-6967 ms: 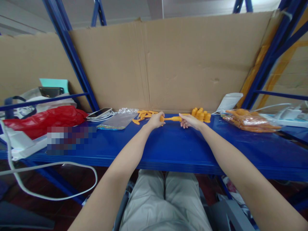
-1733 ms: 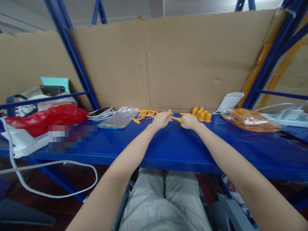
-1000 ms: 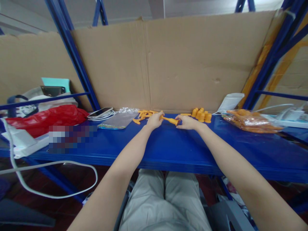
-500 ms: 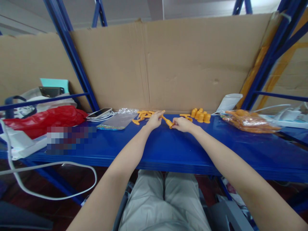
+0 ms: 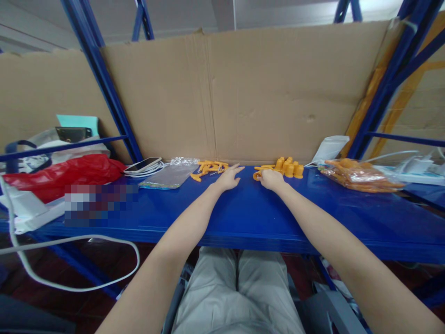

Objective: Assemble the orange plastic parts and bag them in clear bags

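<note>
My left hand is open over the blue tabletop, fingers stretched out and nothing in them. Just left of it lies a loose pile of orange T-shaped plastic pieces. My right hand is closed around an orange plastic piece with a cup-shaped end; the cup end sticks out to the left of the fingers, and the rest is hidden. Right behind that hand lies another orange piece. A cluster of upright orange plastic cups stands close to its right.
A clear plastic bag and a phone on a coiled white cable lie at left, beside a red bag. At right sits a clear bag of orange pieces. Cardboard walls the back; blue posts flank it.
Both hands held one orange piece between them before. My left hand has let go and opened; my right hand has shifted slightly right and back with the piece.
</note>
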`<state>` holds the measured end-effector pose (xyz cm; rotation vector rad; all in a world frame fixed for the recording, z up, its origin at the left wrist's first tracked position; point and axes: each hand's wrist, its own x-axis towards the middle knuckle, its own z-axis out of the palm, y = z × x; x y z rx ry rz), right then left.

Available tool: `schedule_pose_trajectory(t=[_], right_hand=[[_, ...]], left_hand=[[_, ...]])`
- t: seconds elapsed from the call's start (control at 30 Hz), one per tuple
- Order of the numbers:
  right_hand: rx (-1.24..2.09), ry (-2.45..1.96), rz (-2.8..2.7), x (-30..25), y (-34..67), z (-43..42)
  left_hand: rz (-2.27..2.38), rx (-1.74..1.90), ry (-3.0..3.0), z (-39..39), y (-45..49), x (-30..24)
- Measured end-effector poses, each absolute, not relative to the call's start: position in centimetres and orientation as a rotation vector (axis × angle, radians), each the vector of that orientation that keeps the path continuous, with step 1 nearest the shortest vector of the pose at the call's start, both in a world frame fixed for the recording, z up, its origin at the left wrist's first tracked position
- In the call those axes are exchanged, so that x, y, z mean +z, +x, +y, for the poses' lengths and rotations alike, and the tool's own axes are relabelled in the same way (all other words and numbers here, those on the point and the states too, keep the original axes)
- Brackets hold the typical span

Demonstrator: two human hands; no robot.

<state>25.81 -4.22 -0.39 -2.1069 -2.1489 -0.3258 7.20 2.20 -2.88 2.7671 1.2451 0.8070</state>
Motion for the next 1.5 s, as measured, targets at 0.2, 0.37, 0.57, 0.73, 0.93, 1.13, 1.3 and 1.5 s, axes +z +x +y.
schedule_pose_trajectory(t=[0.2, 0.37, 0.57, 0.73, 0.93, 1.13, 1.3, 1.5], right_hand=[[-0.278, -2.204, -2.046, -0.3, 27.6, -3.6], [-0.302, -2.205, -1.948, -0.2, 28.5, -3.3], [-0.403, -2.13, -1.879, -1.1, 29.5, -2.6], [-0.232, -2.047, -1.995, -2.3, 31.0, -0.9], [-0.228, -1.933, -2.088, -2.5, 31.3, -0.3], [-0.202, -1.827, -2.177, -2.4, 30.4, -0.3], [-0.169, -1.798, -2.182, -2.4, 30.0, -0.4], [-0.129, -1.849, -2.042, -2.6, 29.6, -0.4]], left_hand=[[1.326, 0.723, 2.749, 2.4, 7.0, -3.1], [1.428, 0.659, 2.751, 2.7, 6.8, -3.1], [1.735, 0.679, 2.596, 4.0, 5.6, -4.0], [1.948, 0.422, 2.402, 3.2, 5.4, -3.5], [1.952, 0.145, 2.363, 2.1, 5.9, -2.5], [1.968, 0.301, 2.421, 2.6, 5.7, -2.8], [1.991, 0.551, 2.49, 3.0, 5.2, -2.9], [2.188, 0.775, 2.374, 3.1, 4.3, -2.8]])
